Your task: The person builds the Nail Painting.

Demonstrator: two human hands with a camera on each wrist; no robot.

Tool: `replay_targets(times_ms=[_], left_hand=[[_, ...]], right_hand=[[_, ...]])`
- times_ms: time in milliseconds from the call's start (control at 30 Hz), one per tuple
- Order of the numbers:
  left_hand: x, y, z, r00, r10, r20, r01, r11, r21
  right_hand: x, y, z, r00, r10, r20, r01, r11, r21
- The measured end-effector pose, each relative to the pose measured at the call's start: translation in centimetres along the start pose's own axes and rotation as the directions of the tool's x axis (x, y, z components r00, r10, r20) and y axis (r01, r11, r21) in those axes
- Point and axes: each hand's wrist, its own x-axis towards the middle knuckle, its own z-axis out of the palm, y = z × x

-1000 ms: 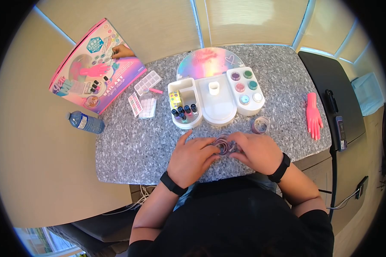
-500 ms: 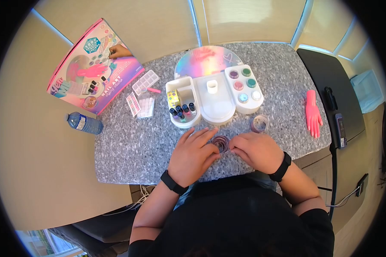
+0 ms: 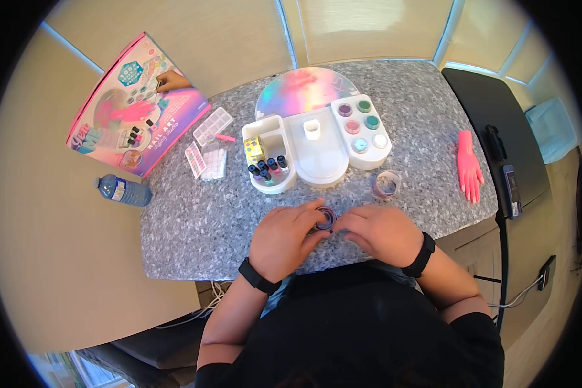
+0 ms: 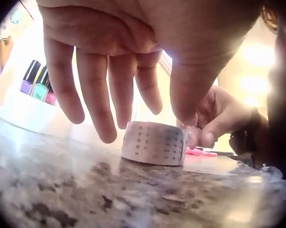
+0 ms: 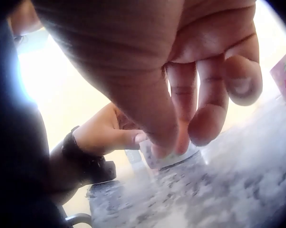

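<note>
A small coiled roll of strip point(image 3: 326, 218) stands on edge on the speckled table, near the front. In the left wrist view this roll point(image 4: 155, 144) looks pale, with rows of small dark dots. My left hand point(image 3: 281, 236) holds it from the left, fingers over the far side and thumb on the near side. My right hand point(image 3: 383, 231) pinches at the coil's right edge with thumb and index finger, as the right wrist view shows. A second coiled roll point(image 3: 387, 184) lies behind my right hand.
Behind the hands is a white nail-art station point(image 3: 317, 158) with polish bottles point(image 3: 265, 169) and glitter pots point(image 3: 352, 127). Left are a gem case point(image 3: 213, 126), white tips point(image 3: 213, 165), a box point(image 3: 136, 110) and a water bottle point(image 3: 124, 190). A pink model hand point(image 3: 470, 168) lies right.
The head view has shifted slightly. My left fingers, spread a moment ago, have drawn in around the coil. My right thumb and fingers stay at its right edge.
</note>
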Motion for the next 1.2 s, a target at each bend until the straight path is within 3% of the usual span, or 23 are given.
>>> replay_targets(times_ms=[133,300,467,533,600,667,700,833,1033,1200], left_hand=[[-0.1,0.1,-1.0,0.998,-0.062,0.005,0.062,0.996,-0.068],[-0.3,0.3,-1.7,0.999,-0.039,-0.033,0.036,0.995,-0.097],[-0.1,0.3,-1.6,0.997,0.006,-0.081,-0.011,0.998,-0.061],[0.3,0.6,-1.6,0.991,0.047,-0.123,-0.056,0.996,-0.064],[0.7,0.8,-1.6,0.992,0.083,-0.098,-0.092,0.991,-0.093],[0.7,0.8,-1.8,0.99,0.119,-0.073,-0.127,0.984,-0.125],[0.7,0.6,-1.7,0.986,0.158,-0.061,-0.16,0.987,-0.021],[0.4,-0.5,-1.6,0.976,0.215,-0.031,-0.204,0.957,0.207],[-0.2,-1.2,-2.8,0.965,0.254,-0.067,-0.225,0.929,0.295],[-0.7,-1.6,-3.5,0.964,0.252,-0.088,-0.226,0.946,0.231]], right_hand=[[-1.4,1.0,-1.5,0.994,0.07,-0.08,-0.07,0.998,0.0],[-2.4,2.8,-3.6,0.92,0.21,-0.331,-0.308,0.91,-0.278],[-2.3,2.0,-1.5,0.922,0.3,-0.244,-0.368,0.874,-0.318],[-1.5,1.2,-1.3,0.929,0.311,-0.199,-0.361,0.878,-0.313],[-0.8,-0.3,-1.6,0.984,0.061,-0.166,-0.113,0.94,-0.323],[-0.2,-2.0,-1.7,0.991,-0.025,-0.134,-0.019,0.949,-0.315],[0.0,-2.5,-1.6,0.989,-0.109,-0.104,0.071,0.947,-0.312],[0.5,-2.9,-0.4,0.981,-0.163,-0.104,0.109,0.909,-0.402],[0.6,-2.5,0.1,0.981,-0.178,-0.073,0.129,0.89,-0.437],[0.4,-2.3,0.3,0.989,-0.134,-0.064,0.092,0.894,-0.439]])
